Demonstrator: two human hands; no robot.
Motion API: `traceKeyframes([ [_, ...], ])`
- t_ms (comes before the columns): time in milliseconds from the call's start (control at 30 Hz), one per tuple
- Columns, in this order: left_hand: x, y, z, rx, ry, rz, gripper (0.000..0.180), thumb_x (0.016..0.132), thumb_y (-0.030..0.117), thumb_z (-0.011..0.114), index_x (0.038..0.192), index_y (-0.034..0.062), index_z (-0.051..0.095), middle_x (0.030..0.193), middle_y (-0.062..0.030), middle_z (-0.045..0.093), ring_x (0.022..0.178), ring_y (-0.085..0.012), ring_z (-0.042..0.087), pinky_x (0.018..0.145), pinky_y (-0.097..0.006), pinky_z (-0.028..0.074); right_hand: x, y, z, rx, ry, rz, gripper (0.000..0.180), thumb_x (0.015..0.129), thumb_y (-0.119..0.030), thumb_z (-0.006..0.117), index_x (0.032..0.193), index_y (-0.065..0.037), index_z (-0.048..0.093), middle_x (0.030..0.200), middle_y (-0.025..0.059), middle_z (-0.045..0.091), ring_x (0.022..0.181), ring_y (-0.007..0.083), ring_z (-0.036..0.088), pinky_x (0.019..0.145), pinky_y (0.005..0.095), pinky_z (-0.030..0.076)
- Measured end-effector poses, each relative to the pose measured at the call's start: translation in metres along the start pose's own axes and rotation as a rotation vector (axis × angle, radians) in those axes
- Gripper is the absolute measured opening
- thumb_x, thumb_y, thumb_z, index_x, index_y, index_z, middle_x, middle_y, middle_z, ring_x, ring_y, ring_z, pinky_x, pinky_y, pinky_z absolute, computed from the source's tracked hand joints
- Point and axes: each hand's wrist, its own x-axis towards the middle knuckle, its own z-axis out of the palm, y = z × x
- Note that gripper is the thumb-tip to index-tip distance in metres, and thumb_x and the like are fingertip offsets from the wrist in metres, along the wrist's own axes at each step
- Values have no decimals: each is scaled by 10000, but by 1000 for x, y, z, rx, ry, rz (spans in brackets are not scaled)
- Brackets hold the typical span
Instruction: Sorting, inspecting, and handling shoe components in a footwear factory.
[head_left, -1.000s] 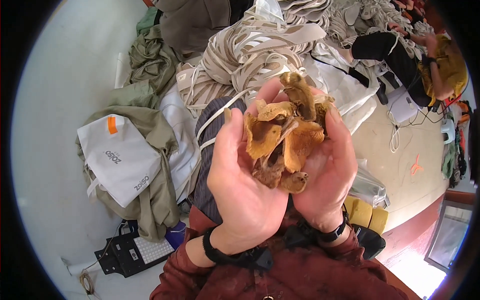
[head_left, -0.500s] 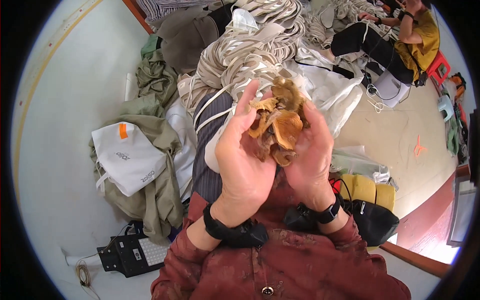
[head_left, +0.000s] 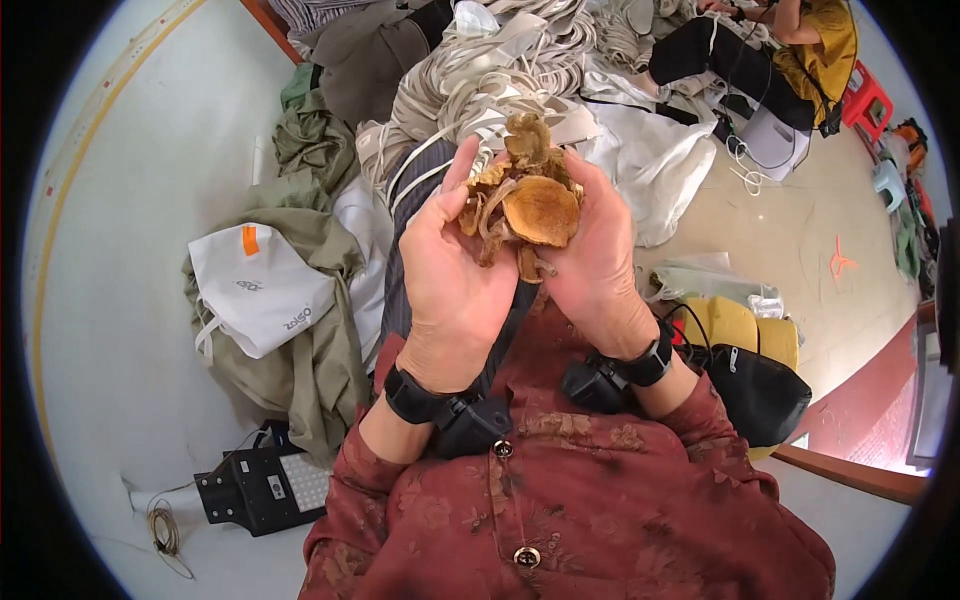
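A small heap of brown dried mushrooms (head_left: pixel 541 211) rests in my two cupped hands, held up in front of my chest. A round, wrinkled orange-brown cap faces up, with curled stems and smaller pieces around it. My left hand (head_left: pixel 452 275) supports the heap from the left, its fingers curved behind and partly hidden. From the right, my right hand (head_left: pixel 597 262) cups the other side, thumb along the edge of the pieces. The two palms come close together below the heap. Dark bands with black devices are strapped round both wrists.
Beyond my hands lies a heap of beige cut strips (head_left: pixel 470 85), with white cloth (head_left: pixel 650 165) beside it. At left are a white bag (head_left: pixel 262 305) on olive cloth (head_left: pixel 325 375) and a black light panel (head_left: pixel 265 490). A black pouch (head_left: pixel 762 395) lies right; another person (head_left: pixel 825 60) sits far right.
Both hands have moved up and to the left in the picture with the mushrooms. The pieces have shifted, and the round cap now shows more fully.
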Motion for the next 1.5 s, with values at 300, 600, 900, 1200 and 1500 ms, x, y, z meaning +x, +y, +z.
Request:
traceKeyframes([
  [300, 11, -13, -23, 61, 13, -166, 567, 896, 117, 382, 1450, 5, 334, 1329, -151, 505, 1244, -270, 482, 1089, -421, 349, 8, 3, -43, -227, 47, 7, 253, 978, -195, 484, 1172, -58, 571, 1122, 62, 617, 1075, 174, 591, 929, 324, 471],
  [600, 10, -15, -59, 60, -90, -400, 559, 886, 53, 388, 1442, 6, 352, 1357, -157, 501, 1240, -255, 508, 1067, -409, 395, 6, -3, -64, -249, -26, 101, 283, 971, -180, 514, 1182, -7, 586, 1057, 78, 653, 955, 166, 640, 858, 305, 502],
  [900, -5, -2, -85, 71, -57, -420, 656, 819, -19, 410, 1464, 3, 294, 1351, -217, 454, 1219, -291, 492, 1068, -425, 385, 3, -8, -66, -624, -102, -103, 209, 915, -99, 613, 1086, 14, 657, 1055, 86, 673, 961, 122, 625, 876, 262, 493],
  [1200, -11, -4, -88, 160, -162, -351, 782, 724, -153, 405, 1478, 3, 267, 1362, -170, 446, 1235, -240, 492, 1076, -364, 393, 2, -6, -62, -1013, -160, -219, 205, 909, -105, 626, 1088, -13, 664, 1019, 41, 685, 917, 95, 623, 841, 243, 495],
  [1500, -13, -5, -84, 405, -211, -253, 827, 686, -166, 476, 1473, 18, 302, 1376, -176, 432, 1297, -235, 432, 1095, -330, 368, 29, -9, -65, -1346, -173, -446, 266, 875, -193, 668, 1105, -62, 669, 968, 33, 684, 871, 101, 627, 786, 255, 498],
])
